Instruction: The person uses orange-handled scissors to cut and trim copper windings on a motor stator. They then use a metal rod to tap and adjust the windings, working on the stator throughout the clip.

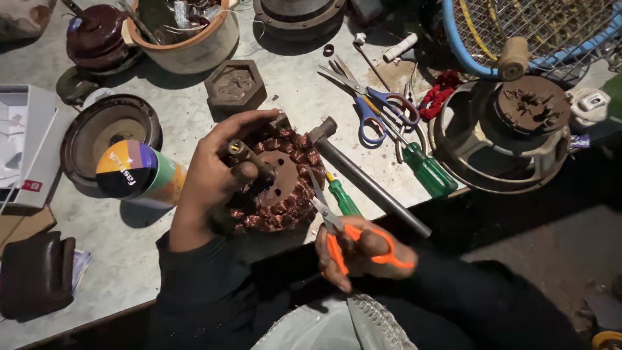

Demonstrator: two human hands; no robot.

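The grey table (291, 91) runs off the frame on the left and top, its far clutter cut short. Near its front edge sits the copper-wound motor stator (278, 178), partly hidden under the left hand (217, 172), which is closed around its central shaft. The right hand (363, 253) grips orange-handled scissors (334, 223), blade tips at the windings. Whether the blades touch wire is hard to make out. A green screwdriver (342, 198) lies half covered beside them.
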